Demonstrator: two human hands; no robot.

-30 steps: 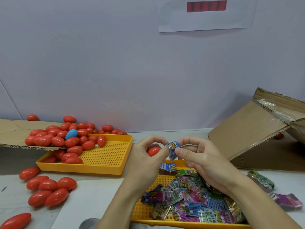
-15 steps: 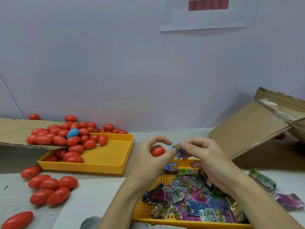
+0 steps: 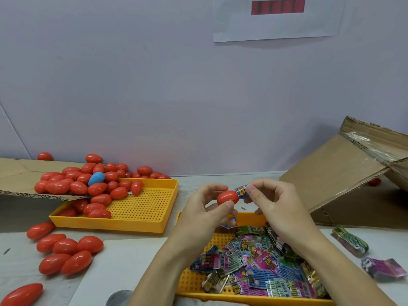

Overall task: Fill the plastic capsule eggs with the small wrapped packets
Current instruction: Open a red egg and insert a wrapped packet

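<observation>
We see the left hand (image 3: 204, 208) with its grip pinched on a red capsule egg (image 3: 227, 197), thumb under, fingers curled behind; the right hand (image 3: 271, 204) has a narrow fingertip grip on a small blue wrapped packet (image 3: 241, 192); packet end touches the egg's right end, both held above the tabletop (image 3: 198, 186), just over the far rim of the near yellow tray (image 3: 247, 217); we can't tell if the egg is open at that end. Near tray holds a heap of wrapped packets (image 3: 260, 263), pink, blue, green mixed. Second yellow tray (image 3: 141, 208) sits to the left, farther back; a pile of red eggs (image 3: 88, 184) spills from a cardboard flap (image 3: 19, 175) into its left side; one blue egg (image 3: 96, 178) lies on top of that pile. Loose red eggs (image 3: 66, 252) lie on the tabletop left of a white sheet (image 3: 123, 261). A tilted cardboard box (image 3: 344, 180) stands at right; a green packet (image 3: 351, 240) and a purple packet (image 3: 384, 268) lie on the tabletop beside the near tray. A paper with a red bar (image 3: 278, 18) is on the wall.
</observation>
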